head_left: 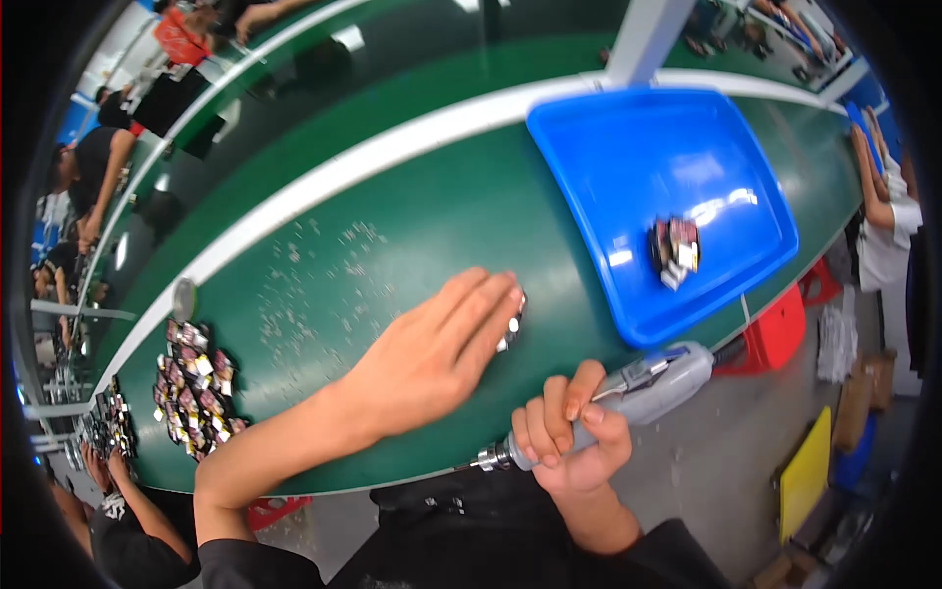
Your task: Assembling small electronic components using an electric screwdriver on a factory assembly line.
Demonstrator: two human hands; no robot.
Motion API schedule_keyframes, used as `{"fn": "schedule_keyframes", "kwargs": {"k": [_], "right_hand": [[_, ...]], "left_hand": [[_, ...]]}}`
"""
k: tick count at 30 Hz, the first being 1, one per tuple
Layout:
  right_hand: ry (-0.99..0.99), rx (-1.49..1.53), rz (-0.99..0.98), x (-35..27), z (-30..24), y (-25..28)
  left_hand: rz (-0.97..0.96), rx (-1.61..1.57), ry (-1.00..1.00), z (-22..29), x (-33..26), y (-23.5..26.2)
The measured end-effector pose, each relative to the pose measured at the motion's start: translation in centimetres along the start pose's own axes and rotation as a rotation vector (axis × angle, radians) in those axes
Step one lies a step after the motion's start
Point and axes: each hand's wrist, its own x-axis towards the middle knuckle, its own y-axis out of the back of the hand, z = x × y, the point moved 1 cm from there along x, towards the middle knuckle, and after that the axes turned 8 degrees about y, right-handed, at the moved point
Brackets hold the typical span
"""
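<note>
Currently, left hand [427, 348] is palm down over the bench [471, 226], around mid-length; fingers straight and side by side, thumb hidden; a small shiny part [514, 326] shows just past the fingertips, mostly covered by them; can't tell if it's pinched or only pressed down.

Right hand [574, 432] is closed around the nose end of a grey power screwdriver [667, 385], fingers curled over the body, forefinger and thumb by the lever on its side; the tool lies aslant at the bench's near edge, bit pointing left, tail toward the right; bit is clear of the small part.

Blue tray [610, 177] sits on the right half of the bench, long side slanting from far edge to near edge; a little clump of dark and pink parts [675, 247] lies in it, toward the tray's right side.

Loose bits of metal [329, 290], look like screws, too small to be sure; scattered left of centre, toward the far edge; further left, a heap of similar dark parts [194, 393] reaches the near edge, round tin [183, 298] at its far side; a co-worker [137, 520] is at the left end; red stool [777, 332] is beyond the near edge, by the tray.
</note>
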Motion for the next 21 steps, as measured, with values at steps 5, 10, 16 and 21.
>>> {"fn": "schedule_keyframes", "kwargs": {"k": [5, 10, 16, 21], "right_hand": [[-0.035, 0.008, 0.048, -2.5, -0.8, 0.0], [-0.066, -0.038, 0.08, -4.0, -0.8, 0.2], [-0.032, -0.087, 0.156, -5.0, 0.6, 0.4], [-0.002, -0.116, 0.182, -4.8, 1.2, 0.8]], "left_hand": [[-0.085, 0.004, -0.154, 3.6, -2.6, -1.6], [-0.032, -0.213, -0.076, 3.4, -3.0, -2.5], [0.117, -0.048, -0.153, 4.4, -3.3, -3.3], [0.189, 0.064, -0.216, 4.7, -3.6, -3.7]]}}
